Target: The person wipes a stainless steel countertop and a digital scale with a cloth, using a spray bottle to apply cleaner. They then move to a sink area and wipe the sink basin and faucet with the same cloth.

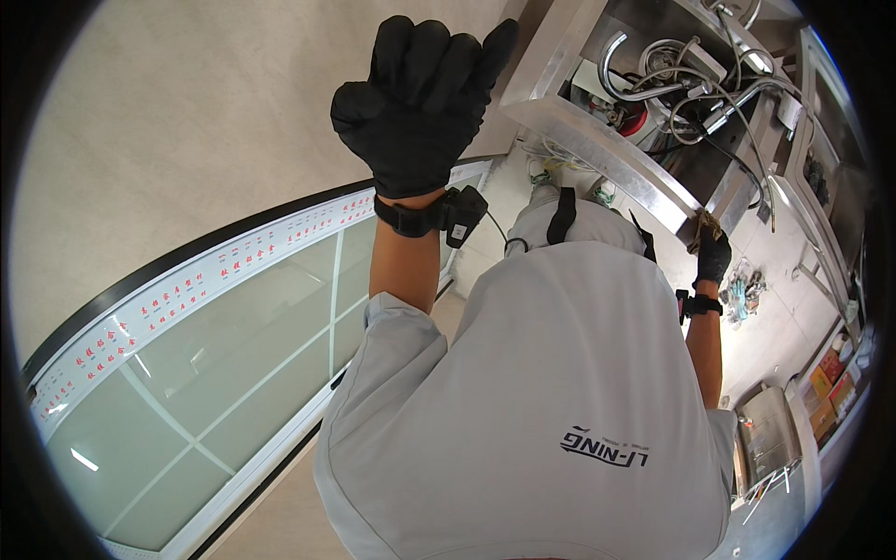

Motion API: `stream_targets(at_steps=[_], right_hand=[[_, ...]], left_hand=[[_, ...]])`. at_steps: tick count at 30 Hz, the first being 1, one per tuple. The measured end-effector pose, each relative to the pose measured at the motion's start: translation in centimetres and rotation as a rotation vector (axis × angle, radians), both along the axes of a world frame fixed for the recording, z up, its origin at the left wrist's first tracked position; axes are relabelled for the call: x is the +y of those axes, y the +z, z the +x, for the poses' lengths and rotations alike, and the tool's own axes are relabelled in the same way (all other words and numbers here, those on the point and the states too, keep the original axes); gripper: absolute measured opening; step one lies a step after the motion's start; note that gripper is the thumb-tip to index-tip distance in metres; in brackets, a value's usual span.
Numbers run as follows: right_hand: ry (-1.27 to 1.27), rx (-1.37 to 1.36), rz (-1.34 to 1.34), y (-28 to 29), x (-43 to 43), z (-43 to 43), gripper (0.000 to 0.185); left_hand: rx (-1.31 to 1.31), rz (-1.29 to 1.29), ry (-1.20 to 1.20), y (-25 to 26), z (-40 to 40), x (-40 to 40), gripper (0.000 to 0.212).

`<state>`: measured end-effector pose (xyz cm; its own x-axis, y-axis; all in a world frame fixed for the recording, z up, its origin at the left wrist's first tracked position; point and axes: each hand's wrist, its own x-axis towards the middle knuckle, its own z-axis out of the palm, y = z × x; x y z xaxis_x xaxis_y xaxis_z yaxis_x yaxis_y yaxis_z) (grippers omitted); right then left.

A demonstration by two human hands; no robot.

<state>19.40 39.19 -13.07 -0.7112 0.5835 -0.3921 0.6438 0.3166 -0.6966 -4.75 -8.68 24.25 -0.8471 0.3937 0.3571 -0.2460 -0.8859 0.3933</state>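
Note:
My left hand [423, 105], in a black glove, is raised in front of the beige wall at the upper left. Nothing shows in it; its fingers are partly bent, with the outermost one spread from the others. My right hand [714, 257], also in a dark glove, is at the near corner of a stainless steel sink frame [616, 164]. It grips a crumpled brown rag [705, 227] there. Inside the steel basin lie a curved chrome faucet [619, 77], metal flexible hoses [745, 126] and a red round part [632, 120].
A framed glass door panel [259, 336] with printed protective film stands at my left. Loose cables [560, 155] lie by my feet. At right, a pile of small items [743, 294] lies on the tiled floor, with boxes [829, 381] and a steel container [766, 437] lower down.

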Motion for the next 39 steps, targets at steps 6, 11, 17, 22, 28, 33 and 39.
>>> stream_targets(at_steps=[6, 11, 17, 22, 28, 33, 39], right_hand=[[-0.019, -0.047, -0.029, 1.4, -0.6, -0.3, 0.053], [0.114, -0.032, -0.029, 1.4, -0.3, -0.5, 0.056], [0.116, -0.011, 0.22, 1.0, -1.0, -0.7, 0.06], [0.02, -0.022, 0.131, 1.5, -1.3, -0.4, 0.051], [0.25, -0.073, 0.229, 2.9, -0.4, -1.3, 0.043], [0.461, -0.112, 0.381, 3.2, 2.9, -2.9, 0.042], [0.388, 0.002, 0.471, 1.3, 3.2, -4.3, 0.04]], left_hand=[[0.063, -0.135, 0.011, 0.6, 0.3, -0.2, 0.025], [0.178, -0.197, 0.092, 1.2, 0.8, -1.4, 0.034], [0.219, 0.12, 0.133, 9.7, 6.8, -5.9, 0.042], [0.263, -0.094, 0.174, 11.3, 6.6, -6.4, 0.041], [0.258, -0.156, 0.228, 10.7, 8.3, -6.9, 0.04], [0.232, -0.188, 0.228, 11.0, 7.5, -6.2, 0.039], [0.219, -0.251, 0.253, 11.3, 8.2, -6.2, 0.039]])
